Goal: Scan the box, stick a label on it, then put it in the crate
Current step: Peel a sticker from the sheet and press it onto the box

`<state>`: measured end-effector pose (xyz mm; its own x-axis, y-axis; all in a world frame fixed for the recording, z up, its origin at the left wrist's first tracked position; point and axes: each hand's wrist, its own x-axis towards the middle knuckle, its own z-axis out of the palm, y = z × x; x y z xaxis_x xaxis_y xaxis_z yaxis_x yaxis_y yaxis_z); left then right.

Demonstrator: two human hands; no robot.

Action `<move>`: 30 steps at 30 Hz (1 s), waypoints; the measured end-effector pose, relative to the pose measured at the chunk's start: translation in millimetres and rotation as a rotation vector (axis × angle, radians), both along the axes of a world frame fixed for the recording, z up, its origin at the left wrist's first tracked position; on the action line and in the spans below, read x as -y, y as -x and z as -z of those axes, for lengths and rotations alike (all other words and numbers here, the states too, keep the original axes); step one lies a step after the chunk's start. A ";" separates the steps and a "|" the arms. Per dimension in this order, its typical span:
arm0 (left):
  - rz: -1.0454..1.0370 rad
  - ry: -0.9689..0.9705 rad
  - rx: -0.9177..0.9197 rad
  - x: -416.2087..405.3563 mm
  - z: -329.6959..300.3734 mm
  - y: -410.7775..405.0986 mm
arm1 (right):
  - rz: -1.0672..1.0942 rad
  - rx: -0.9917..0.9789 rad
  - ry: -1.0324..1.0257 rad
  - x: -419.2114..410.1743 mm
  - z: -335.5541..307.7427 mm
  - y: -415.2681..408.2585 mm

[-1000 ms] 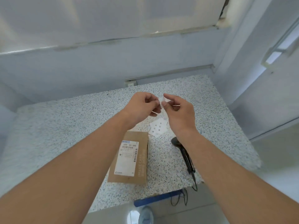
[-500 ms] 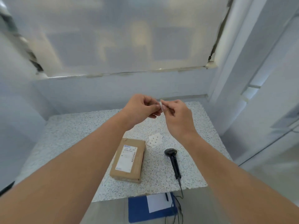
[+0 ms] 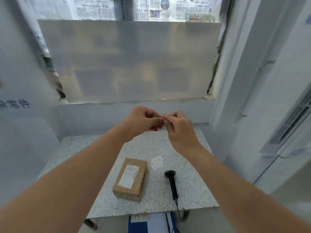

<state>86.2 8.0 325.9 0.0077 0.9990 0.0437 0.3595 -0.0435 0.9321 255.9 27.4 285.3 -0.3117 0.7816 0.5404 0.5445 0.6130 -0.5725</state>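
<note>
Though speckled, flat table (image 3: pixel 190 187); boxy carton (image 3: pixel 130 178).

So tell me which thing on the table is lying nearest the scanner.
The white sticker sheet, lying flat just beyond the scanner head; the brown box sits farther left.

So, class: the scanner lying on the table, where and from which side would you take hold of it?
Take the scanner by its slim black handle, coming down from above. It lies flat on the table, head away from the person, cable trailing off the near edge. Its right side is bare; the box lies to its left, apart.
</note>
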 end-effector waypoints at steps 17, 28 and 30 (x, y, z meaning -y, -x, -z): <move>0.055 -0.091 -0.026 12.0 -44.8 10.2 | 0.020 0.031 -0.098 23.1 -48.0 6.5; 0.093 -0.118 -0.001 15.6 -44.1 15.4 | 0.030 0.045 -0.107 30.7 -52.7 9.4; 0.097 -0.123 -0.004 16.0 -42.9 17.0 | 0.025 0.046 -0.106 31.1 -52.5 10.3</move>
<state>69.2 -8.0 368.7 0.1044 0.9806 0.1658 0.3514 -0.1924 0.9162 245.6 -3.7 337.8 -0.3189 0.7287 0.6061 0.5846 0.6546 -0.4794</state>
